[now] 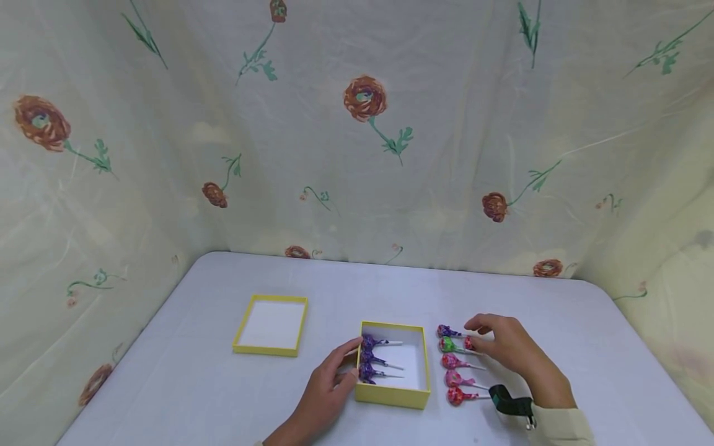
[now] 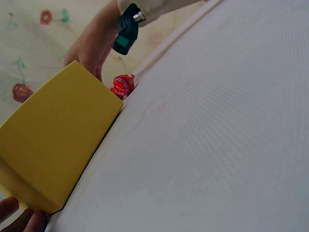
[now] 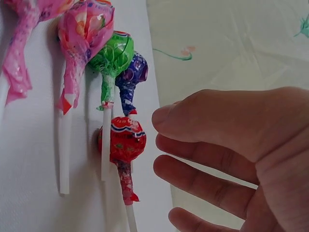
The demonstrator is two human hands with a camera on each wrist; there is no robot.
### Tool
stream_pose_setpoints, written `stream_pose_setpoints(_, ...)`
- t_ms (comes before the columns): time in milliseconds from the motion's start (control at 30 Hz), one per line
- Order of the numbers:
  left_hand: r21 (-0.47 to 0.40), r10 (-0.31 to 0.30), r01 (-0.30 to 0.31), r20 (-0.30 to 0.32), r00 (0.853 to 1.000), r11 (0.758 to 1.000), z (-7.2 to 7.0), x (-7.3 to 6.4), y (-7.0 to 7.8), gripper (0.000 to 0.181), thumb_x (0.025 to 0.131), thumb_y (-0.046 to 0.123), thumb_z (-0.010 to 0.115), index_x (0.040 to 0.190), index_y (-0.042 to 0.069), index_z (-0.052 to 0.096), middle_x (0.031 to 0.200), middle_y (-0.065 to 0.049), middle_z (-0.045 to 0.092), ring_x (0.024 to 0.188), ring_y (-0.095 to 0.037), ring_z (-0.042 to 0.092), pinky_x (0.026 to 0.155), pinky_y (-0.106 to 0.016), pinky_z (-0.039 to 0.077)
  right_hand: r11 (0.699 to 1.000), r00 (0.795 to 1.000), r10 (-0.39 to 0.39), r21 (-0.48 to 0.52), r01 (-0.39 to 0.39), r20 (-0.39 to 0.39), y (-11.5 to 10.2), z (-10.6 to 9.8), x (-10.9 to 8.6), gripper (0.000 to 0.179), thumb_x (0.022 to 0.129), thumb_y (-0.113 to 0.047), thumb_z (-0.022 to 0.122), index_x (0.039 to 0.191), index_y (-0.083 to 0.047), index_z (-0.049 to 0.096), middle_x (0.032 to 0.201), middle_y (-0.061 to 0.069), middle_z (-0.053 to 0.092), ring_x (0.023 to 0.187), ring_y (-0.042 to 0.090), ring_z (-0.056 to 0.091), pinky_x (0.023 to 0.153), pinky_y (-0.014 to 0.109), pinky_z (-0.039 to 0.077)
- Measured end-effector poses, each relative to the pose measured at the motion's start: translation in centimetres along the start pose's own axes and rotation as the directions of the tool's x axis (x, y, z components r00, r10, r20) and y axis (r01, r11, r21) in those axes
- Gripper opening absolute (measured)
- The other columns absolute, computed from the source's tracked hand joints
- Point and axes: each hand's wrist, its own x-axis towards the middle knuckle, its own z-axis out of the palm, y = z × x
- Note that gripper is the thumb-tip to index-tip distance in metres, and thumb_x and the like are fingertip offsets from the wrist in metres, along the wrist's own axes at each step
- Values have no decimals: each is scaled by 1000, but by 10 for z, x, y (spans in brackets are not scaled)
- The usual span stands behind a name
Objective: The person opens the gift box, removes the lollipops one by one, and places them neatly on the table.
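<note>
A yellow box with a white inside holds several purple-wrapped lollipops along its left wall, sticks pointing right. My left hand rests against that wall; in the left wrist view its fingertips touch the box's lower edge. To the box's right lies a column of lollipops: purple at the far end, then green, pink, another pink, and red nearest. Another red lollipop lies by the sticks. My right hand hovers beside it, fingers apart, holding nothing.
A shallow yellow-rimmed lid with a white inside lies left of the box on the white table. A flowered curtain surrounds the table's back and sides. A dark device sits on my right wrist.
</note>
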Motion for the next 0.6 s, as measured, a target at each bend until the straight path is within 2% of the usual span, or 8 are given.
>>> stream_pose_setpoints(100,4,-6,6,-4,1000,1000,1,1,-4,50,95,1,49,144,6,41,144,-13,45,128,-32,49,96,-30,50,1000,1000,-5,-4,5,-5,-3,0,0,22,85,-9,72,107,-10,71,104,6,69,99,29,62,86,54,52)
stream_pose_setpoints(267,33,-15,15,-14,1000,999,5,6,-31,51,97,5,49,146,14,40,146,-5,44,128,-26,49,96,-30,50,1000,1000,-10,-12,10,-10,-11,-2,-1,24,84,-9,72,108,-10,71,106,7,69,99,29,61,86,54,52)
stream_pose_setpoints(333,48,-18,18,-16,1000,999,6,7,-37,51,97,7,49,146,16,40,146,-3,44,128,-24,48,95,-29,51,1000,1000,-15,-17,15,-12,-14,-2,-1,24,84,-9,72,108,-10,71,106,8,69,100,29,61,86,53,52)
stream_pose_setpoints(433,41,-20,20,-18,1000,999,6,6,-31,50,97,6,49,146,14,40,146,-5,44,128,-25,48,94,-29,51,1000,1000,-19,-24,19,-10,-19,-3,-2,25,85,-9,73,109,-10,71,107,8,69,101,29,61,86,53,52)
stream_pose_setpoints(600,18,-7,8,-18,1000,1000,2,2,-7,49,95,2,50,143,7,43,144,-13,45,127,-30,49,94,-30,52,1000,1000,-18,-22,18,0,-28,-3,-2,26,84,-9,73,110,-11,71,109,7,68,103,29,60,88,54,52)
